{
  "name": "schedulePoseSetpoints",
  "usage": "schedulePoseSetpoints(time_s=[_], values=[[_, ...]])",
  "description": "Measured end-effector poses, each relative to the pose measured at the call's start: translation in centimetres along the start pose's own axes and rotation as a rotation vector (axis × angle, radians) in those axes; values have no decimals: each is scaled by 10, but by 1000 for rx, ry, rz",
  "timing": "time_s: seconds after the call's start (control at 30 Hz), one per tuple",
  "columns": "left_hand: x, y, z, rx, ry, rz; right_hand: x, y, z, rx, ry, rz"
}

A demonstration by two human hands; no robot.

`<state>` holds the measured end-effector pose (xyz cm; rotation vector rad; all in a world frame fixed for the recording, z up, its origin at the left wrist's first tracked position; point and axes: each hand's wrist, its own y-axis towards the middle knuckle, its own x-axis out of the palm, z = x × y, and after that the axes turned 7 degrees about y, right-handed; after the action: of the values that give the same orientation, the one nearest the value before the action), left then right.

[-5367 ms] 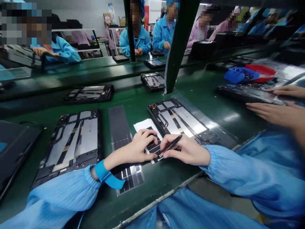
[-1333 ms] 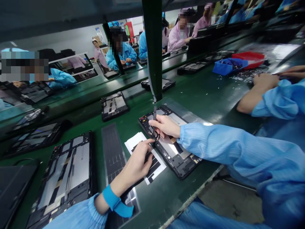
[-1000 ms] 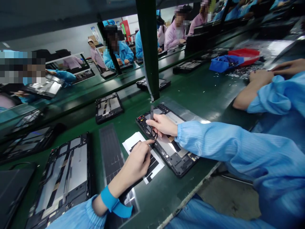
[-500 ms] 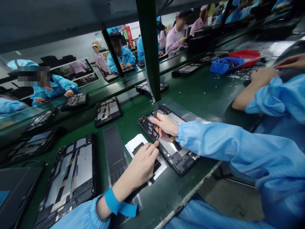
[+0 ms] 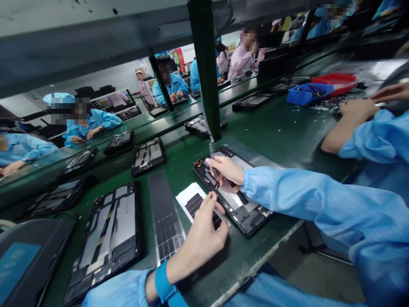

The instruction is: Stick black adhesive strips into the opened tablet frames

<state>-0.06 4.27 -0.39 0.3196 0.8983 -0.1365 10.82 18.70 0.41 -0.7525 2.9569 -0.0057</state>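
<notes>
An opened tablet chassis [image 5: 243, 209] lies in front of me on the green belt. My right hand [image 5: 225, 169] is closed round dark tweezers [image 5: 212, 164], their tip down on the chassis's left part. My left hand [image 5: 204, 232] rests with curled fingers on a white backing sheet [image 5: 189, 200] that carries black adhesive strips, right beside the chassis's left edge. Whether its fingertips pinch a strip is hidden. A blue wrist strap [image 5: 162, 285] is round my left wrist.
A second open chassis [image 5: 108, 234] and a dark strip sheet [image 5: 164, 213] lie to the left, with a dark tray [image 5: 22, 256] at far left. A green post [image 5: 206, 72] rises behind the work. A neighbour's arms [image 5: 354, 119] are at right. More chassis and workers sit beyond.
My left hand has slid down the white sheet toward me, its fingers curling. My right hand stays with the tweezers on the chassis. The view has tilted a little.
</notes>
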Motion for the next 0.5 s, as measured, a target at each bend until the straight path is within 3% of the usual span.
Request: schedulePoseSetpoints(time_s=[0.1, 0.2, 0.27, 0.4, 0.5], values=[[-12, 9, 2, -74, 29, -5, -16, -11, -18, -82, -267, 56], [-22, 32, -12, -255, 114, -31, -49, -23, -29, -201, -839, 184], [-24, 47, -25, -329, 107, -79, -71, -28, -27, -89, -1096, 235], [-15, 59, -31, -336, -10, -50, -87, -32, -9, 133, -1038, 142], [-9, 61, -18, -300, -142, 35, -81, -35, 0, 172, -780, 227]])
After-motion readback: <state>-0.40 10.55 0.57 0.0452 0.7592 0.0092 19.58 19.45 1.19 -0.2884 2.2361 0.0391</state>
